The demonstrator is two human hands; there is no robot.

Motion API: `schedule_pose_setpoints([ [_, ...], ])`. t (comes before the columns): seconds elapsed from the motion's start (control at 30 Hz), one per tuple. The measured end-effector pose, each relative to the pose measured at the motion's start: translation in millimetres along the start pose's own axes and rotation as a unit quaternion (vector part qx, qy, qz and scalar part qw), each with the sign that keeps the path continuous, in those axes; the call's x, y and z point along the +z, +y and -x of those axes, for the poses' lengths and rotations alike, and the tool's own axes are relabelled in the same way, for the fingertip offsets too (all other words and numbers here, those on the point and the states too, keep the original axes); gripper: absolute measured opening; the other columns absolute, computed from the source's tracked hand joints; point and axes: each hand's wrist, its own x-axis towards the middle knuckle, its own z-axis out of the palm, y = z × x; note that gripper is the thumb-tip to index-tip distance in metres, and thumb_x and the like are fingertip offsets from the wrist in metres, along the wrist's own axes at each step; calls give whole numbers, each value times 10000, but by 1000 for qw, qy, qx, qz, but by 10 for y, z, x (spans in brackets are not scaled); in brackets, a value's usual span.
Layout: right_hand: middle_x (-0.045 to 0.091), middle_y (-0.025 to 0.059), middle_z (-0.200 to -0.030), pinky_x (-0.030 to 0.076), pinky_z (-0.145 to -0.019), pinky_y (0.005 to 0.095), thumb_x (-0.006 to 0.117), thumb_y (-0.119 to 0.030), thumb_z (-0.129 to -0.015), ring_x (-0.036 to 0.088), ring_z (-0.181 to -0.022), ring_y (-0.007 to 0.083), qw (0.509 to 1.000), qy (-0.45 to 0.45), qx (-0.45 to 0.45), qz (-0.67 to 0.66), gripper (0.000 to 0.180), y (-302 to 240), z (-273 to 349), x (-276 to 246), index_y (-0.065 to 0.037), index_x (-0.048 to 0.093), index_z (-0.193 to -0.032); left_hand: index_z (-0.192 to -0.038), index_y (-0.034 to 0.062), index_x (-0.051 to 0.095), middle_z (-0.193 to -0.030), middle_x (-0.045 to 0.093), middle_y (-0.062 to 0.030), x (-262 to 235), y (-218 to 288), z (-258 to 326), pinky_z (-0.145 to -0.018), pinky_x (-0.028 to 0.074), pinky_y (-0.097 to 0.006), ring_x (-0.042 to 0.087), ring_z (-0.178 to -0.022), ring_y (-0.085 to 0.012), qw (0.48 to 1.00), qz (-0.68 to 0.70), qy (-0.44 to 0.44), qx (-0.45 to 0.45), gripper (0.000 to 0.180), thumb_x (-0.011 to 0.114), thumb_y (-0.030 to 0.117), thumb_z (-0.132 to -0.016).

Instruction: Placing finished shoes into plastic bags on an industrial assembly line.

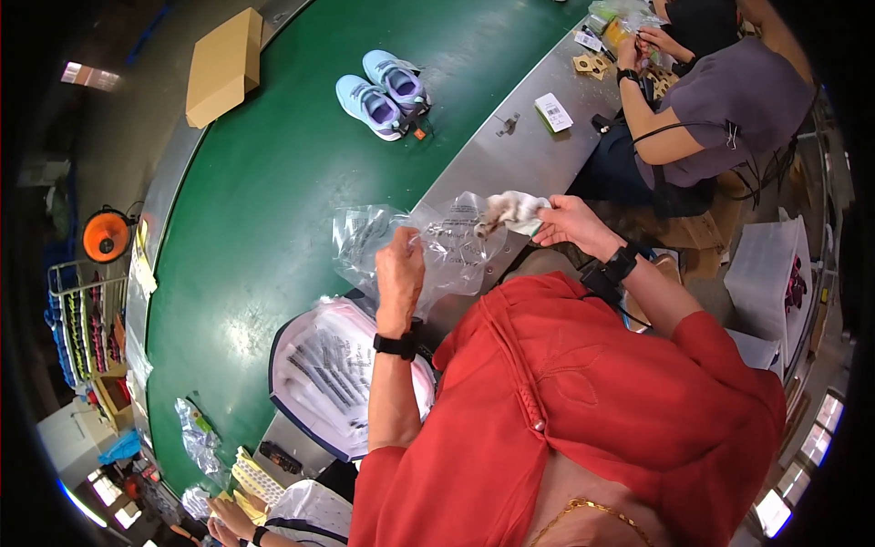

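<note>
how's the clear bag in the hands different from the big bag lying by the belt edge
The clear plastic bag is held up, gripped by the left hand, crumpled and see-through; the large bag lies flat near the edge of the green belt, untouched. The held bag looks smaller; the lying one is broader, with a dark rim and whitish-pink contents. The right hand holds a pale wad at the held bag's mouth. Both are glossy plastic with dark print.

A pair of shoes [384, 94] stands on the conveyor belt [264, 210], a cardboard box [223, 66] to their left.
</note>
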Motion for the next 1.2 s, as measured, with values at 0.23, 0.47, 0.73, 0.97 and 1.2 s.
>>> schedule_pose_setpoints([
  [0.23,623,115,-769,523,-579,251,557,-192,-889,649,-664,173,993,-76,64,61,188,139,-398,-30,-8,525,-868,-1035,50,602,-530,496,-13,-580,37,-168,-436,365,-254,451,-479,-82,984,37,127,-117,231,651,168,-843],
  [0.47,642,69,-778,503,-605,246,576,-182,-880,644,-687,137,930,-152,-69,327,217,415,-932,111,3,578,-994,-1048,56,571,-563,421,52,-1028,440,-382,-371,295,-206,384,-447,-39,929,242,214,-184,387,663,368,-838],
  [0.73,645,105,-847,489,-690,283,575,-214,-861,629,-766,166,911,-201,-299,200,258,-757,-269,861,-33,614,-1040,-1044,60,545,-623,478,46,-939,282,-412,-383,315,-184,402,-460,-30,886,358,189,-227,401,716,328,-799],
  [0.97,641,137,-806,484,-718,395,581,-194,-804,589,-864,300,668,-178,-538,482,208,-559,-628,1359,-29,617,-926,-883,64,578,-656,511,47,-643,790,-464,-421,332,-205,423,-517,-34,926,313,76,-195,128,665,143,-832],
  [1.2,620,155,-724,476,-673,396,646,-268,-753,597,-713,326,574,-274,-471,611,234,-984,-488,1396,-49,630,-833,-793,6,558,-583,383,68,-944,340,-424,-470,241,-203,288,-545,-33,959,-7,269,-84,139,629,102,-863],
])
